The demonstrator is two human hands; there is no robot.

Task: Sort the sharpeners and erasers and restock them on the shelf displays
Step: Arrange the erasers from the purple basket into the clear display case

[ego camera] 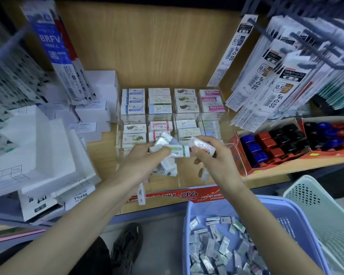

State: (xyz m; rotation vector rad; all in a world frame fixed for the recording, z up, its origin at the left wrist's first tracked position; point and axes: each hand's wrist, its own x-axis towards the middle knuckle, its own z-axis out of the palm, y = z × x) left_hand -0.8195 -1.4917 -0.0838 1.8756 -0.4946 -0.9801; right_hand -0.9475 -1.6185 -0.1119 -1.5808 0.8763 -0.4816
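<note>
– Where are the hands?
– Both are mid-frame, over the clear display case [225,145] on the wooden shelf [101,153]. The left hand [145,159] has its grip closed around a fanned bunch of wrapped erasers [175,150]. The right hand [213,159] pinches a single eraser [202,146] just beside that bunch; I cannot tell whether they touch.
– And the rest of the stock?
– Rows of boxed erasers [160,100] fill the case's compartments, above the hands. Loose erasers [213,253] lie heaped in the purple basket [226,203] at the lower right, with a pale green basket [314,197] beside it.
– Sharpeners?
– At the right of the frame, a red carton [244,167] holds blue, red and black sharpeners [274,143], apart from both hands.
– Anything else?
– White boxes [48,151] are stacked on the left, and refill packs [286,82] hang at the upper right.
</note>
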